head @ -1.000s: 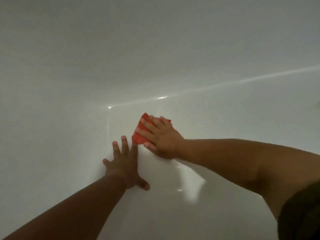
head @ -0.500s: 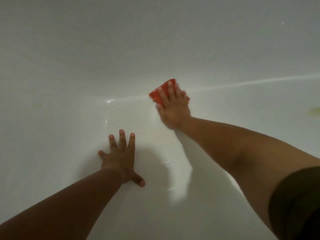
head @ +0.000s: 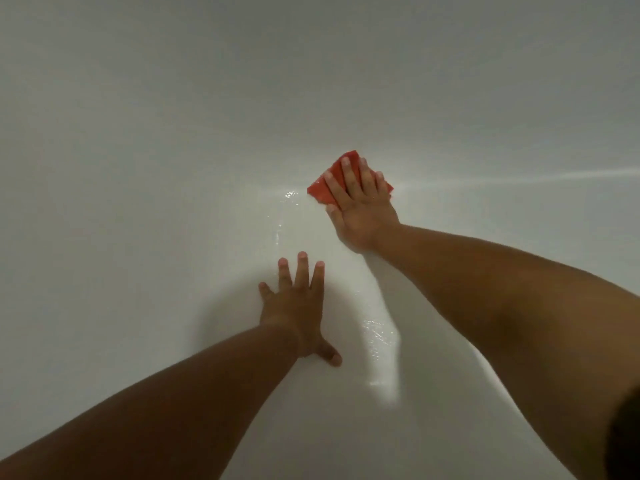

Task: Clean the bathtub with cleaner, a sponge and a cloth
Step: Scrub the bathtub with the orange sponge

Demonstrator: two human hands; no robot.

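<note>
Head view: white bathtub (head: 145,209) interior, wet sheen on floor. Right hand (head: 363,216) presses folded red cloth (head: 321,190) flat at the floor-wall curve, fingers straight, slightly spread. Left hand (head: 294,308) braces flat, fingers splayed. Cloth likely soft, light, slippery wet; best held by palm pressure on top.

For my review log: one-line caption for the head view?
Right hand presses a red cloth to the wet white bathtub; left hand braces flat nearby.
</note>
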